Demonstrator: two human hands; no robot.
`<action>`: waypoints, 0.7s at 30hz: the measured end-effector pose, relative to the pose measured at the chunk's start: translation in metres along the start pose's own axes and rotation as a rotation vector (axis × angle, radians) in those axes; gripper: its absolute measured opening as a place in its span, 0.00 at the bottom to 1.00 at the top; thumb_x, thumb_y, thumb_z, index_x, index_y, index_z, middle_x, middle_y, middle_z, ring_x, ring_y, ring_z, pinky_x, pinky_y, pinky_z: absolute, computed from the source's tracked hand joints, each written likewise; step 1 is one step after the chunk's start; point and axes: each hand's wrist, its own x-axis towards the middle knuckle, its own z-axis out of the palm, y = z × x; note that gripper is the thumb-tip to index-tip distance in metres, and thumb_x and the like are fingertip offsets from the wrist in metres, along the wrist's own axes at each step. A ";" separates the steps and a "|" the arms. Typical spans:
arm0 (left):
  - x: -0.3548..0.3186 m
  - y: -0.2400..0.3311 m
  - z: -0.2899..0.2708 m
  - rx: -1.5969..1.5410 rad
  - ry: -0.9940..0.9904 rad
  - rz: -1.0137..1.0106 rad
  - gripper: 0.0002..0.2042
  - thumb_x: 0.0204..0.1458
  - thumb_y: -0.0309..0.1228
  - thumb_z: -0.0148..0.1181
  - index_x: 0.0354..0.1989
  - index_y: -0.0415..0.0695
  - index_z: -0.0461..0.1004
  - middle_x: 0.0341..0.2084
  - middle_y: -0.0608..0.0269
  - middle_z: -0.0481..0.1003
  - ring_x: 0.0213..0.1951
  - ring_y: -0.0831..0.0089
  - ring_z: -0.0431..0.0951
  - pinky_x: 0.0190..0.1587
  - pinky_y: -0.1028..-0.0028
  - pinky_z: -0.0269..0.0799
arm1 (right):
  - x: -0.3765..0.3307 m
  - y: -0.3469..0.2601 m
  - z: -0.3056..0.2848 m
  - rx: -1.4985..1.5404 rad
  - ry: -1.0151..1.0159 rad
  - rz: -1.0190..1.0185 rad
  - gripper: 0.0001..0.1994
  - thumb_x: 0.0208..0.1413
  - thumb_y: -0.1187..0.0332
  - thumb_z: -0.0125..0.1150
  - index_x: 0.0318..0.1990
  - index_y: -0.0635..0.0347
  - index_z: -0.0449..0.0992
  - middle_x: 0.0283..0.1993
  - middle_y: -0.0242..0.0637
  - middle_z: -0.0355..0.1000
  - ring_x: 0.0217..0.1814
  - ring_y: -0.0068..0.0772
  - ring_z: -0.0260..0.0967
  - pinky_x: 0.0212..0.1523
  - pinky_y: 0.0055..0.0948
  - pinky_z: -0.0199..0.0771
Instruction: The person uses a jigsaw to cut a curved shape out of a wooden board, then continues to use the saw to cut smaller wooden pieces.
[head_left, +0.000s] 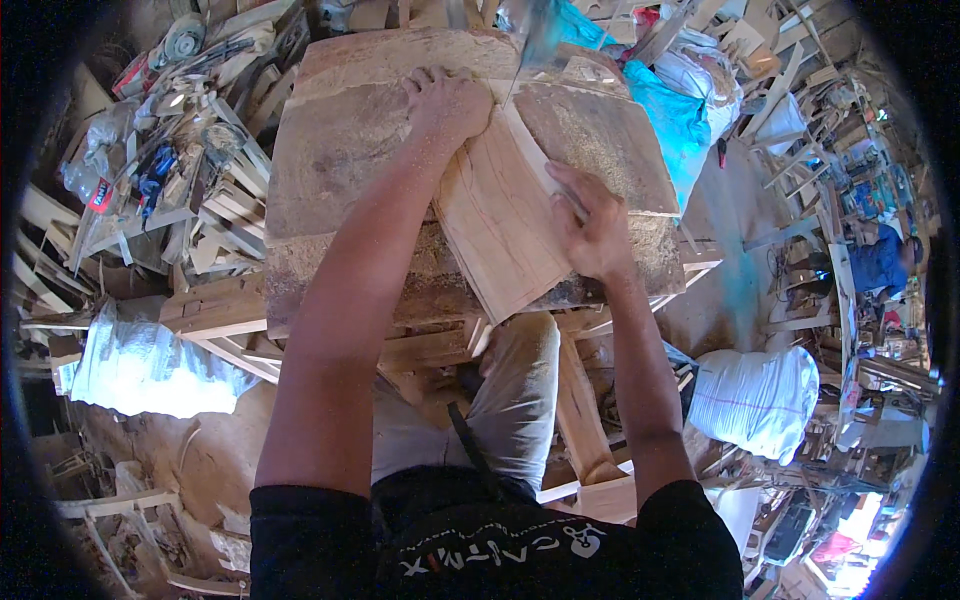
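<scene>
A wide, pale wooden board [508, 222] lies at a slant on a worn, sawdust-covered wooden saw table [345, 140]. Its far end is by a thin upright saw blade [516, 82], blurred at the top. My left hand [450, 105] rests at the board's far left edge, fingers spread over the table and palm side against the wood. Nearer to me, my right hand [592, 225] grips the board's right edge, its thumb side along the edge. The fingers under that hand are partly hidden. Curved lines run along the board's face.
Wood offcuts [235, 205] are heaped left of the table. A turquoise sack [672, 125] stands against its right side, and a stuffed white sack [755, 402] sits at the lower right. Farther right a person in blue [880, 262] is among timber. My legs [515, 400] are close under the table.
</scene>
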 end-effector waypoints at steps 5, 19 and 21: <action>0.001 0.005 -0.009 -0.004 -0.057 -0.024 0.29 0.63 0.43 0.47 0.69 0.41 0.72 0.75 0.36 0.58 0.75 0.29 0.50 0.75 0.35 0.41 | 0.001 0.001 -0.001 0.002 -0.008 0.022 0.19 0.59 0.74 0.62 0.58 0.65 0.79 0.58 0.52 0.80 0.61 0.54 0.78 0.63 0.43 0.77; 0.013 0.002 -0.006 -0.035 -0.070 -0.054 0.30 0.63 0.42 0.48 0.73 0.42 0.66 0.77 0.37 0.53 0.77 0.33 0.47 0.76 0.35 0.38 | 0.003 0.004 0.005 -0.024 0.026 0.028 0.18 0.59 0.72 0.62 0.58 0.62 0.80 0.57 0.53 0.80 0.60 0.54 0.79 0.63 0.43 0.77; 0.011 0.000 -0.006 -0.041 -0.064 -0.041 0.30 0.64 0.42 0.47 0.73 0.42 0.66 0.77 0.37 0.53 0.77 0.34 0.47 0.76 0.36 0.38 | 0.004 0.004 0.005 -0.014 0.029 0.032 0.18 0.60 0.71 0.62 0.58 0.62 0.80 0.57 0.53 0.80 0.60 0.54 0.79 0.63 0.43 0.77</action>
